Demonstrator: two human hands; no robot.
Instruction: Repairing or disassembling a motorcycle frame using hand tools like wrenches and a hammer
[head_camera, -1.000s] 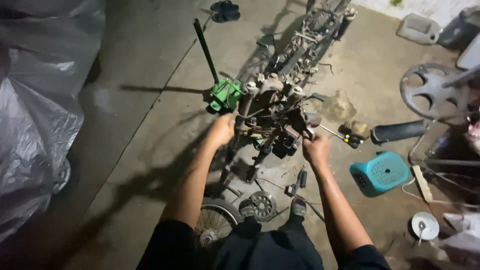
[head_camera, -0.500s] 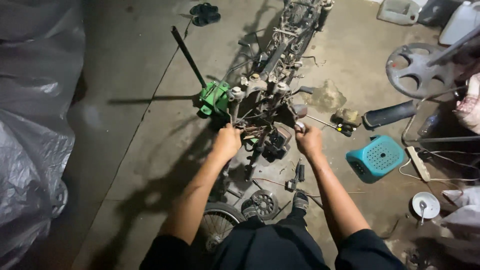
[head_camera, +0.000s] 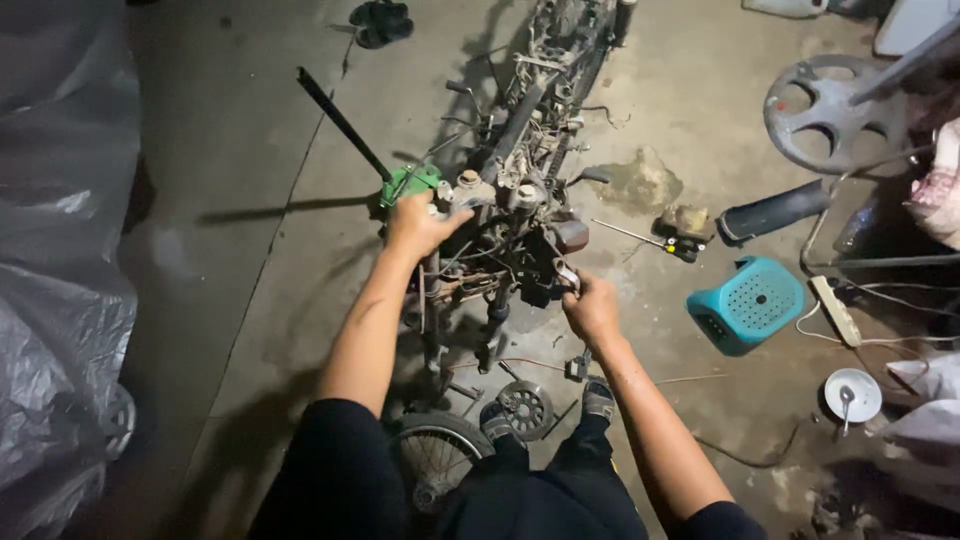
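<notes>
A stripped motorcycle frame (head_camera: 520, 150) stands on the concrete floor in front of me, bare of bodywork, with wires and tubes showing. My left hand (head_camera: 418, 224) grips the top of the steering head beside a green bracket (head_camera: 408, 184) with a long black bar (head_camera: 340, 120) sticking up to the left. My right hand (head_camera: 590, 305) holds a metal part on the right side of the front forks (head_camera: 495, 310). A spoked wheel (head_camera: 435, 455) lies on the floor by my knees.
A teal plastic stool (head_camera: 748, 302) lies tipped over at right, near a screwdriver (head_camera: 650, 240), a black tube (head_camera: 772, 212) and a cast wheel (head_camera: 830, 110). A white bowl (head_camera: 852, 393) and cables sit at far right. Grey plastic sheeting (head_camera: 60, 280) covers the left side. A brake disc (head_camera: 527, 408) lies by my foot.
My left hand has moved up from the lower forks to the steering head by the green bracket. My right hand has shifted slightly lower on the right side. The camera view has tilted forward.
</notes>
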